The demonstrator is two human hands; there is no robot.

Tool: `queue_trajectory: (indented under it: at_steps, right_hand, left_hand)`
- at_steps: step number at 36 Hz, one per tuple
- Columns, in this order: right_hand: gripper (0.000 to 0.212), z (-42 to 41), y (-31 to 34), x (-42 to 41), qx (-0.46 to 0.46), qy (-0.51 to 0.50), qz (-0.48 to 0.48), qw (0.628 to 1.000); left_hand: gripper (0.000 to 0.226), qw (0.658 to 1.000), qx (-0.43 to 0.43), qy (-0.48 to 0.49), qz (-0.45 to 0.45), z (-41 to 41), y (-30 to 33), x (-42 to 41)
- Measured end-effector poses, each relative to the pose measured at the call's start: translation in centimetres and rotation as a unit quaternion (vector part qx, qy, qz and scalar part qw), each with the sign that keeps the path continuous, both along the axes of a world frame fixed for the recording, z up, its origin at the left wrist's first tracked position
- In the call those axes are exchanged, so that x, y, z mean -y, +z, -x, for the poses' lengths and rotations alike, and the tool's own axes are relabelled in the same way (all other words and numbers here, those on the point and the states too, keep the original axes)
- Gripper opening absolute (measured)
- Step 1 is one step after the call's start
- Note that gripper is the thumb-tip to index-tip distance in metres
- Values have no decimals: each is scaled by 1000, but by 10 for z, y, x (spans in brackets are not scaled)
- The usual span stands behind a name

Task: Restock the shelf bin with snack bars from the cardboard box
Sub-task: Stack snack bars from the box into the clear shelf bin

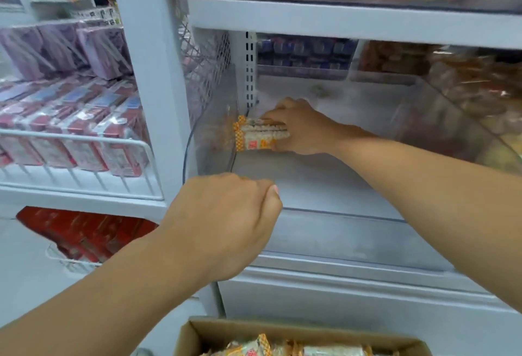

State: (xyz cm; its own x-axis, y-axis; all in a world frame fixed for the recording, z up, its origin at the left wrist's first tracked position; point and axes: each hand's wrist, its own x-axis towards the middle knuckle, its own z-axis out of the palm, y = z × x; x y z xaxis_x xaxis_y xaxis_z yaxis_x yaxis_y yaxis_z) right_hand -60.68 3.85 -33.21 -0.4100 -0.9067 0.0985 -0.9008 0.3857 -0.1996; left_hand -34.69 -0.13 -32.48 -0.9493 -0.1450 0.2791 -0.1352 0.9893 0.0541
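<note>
Deep inside the clear shelf bin, the right hand grips a stack of snack bars at the bin's back left corner, fingers curled round the orange-checked wrappers. Nearer the camera, the left hand hangs in a fist at the bin's front left edge, holding nothing visible. Below, the open cardboard box holds more wrapped bars.

White metal shelving upright between two bays, wire-fronted white shelf at left stacked with pink and red packets, purple boxes above, red cartons below, dark blue packs behind a perforated white post, all softly blurred.
</note>
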Motion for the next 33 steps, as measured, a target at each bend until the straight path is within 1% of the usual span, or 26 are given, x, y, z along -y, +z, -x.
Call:
queue_trajectory:
  at_steps: [4, 8, 10, 14, 17, 19, 21, 25, 29, 33]
  right_hand:
    - [71, 3, 6, 0, 5, -42, 10, 999]
    - [69, 6, 10, -2, 6, -73, 36, 997]
    - [62, 6, 9, -3, 5, -83, 49, 995]
    - [34, -4, 5, 1, -10, -92, 73, 993]
    - [27, -11, 0, 6, -9, -107, 87, 990]
    - [33, -14, 0, 7, -11, -101, 76, 992]
    - [41, -13, 0, 6, -11, -96, 64, 993]
    - [53, -10, 1, 1, -6, -96, 81, 992]
    - [66, -8, 2, 0, 5, -90, 84, 992]
    - [76, -10, 0, 0, -1, -89, 57, 994]
  left_hand:
    - [73, 1000, 3, 5, -8, 0, 1, -1]
    - [71, 1000, 7, 14, -6, 0, 2, -2]
    - [72, 1000, 8, 21, -2, 1, 2, -3]
    - [71, 999, 4, 36, 9, 2, 3, -5]
    - [71, 999, 9, 39, 5, 2, 3, -6]
    - [74, 999, 10, 40, 6, 2, 4, -6]
    - [72, 999, 12, 38, 4, 2, 4, -6]
    - [67, 999, 17, 35, -4, 1, 5, -6]
    - [68, 999, 12, 34, -3, 2, 5, -6]
    - [74, 999, 6, 34, 2, 1, 4, -5]
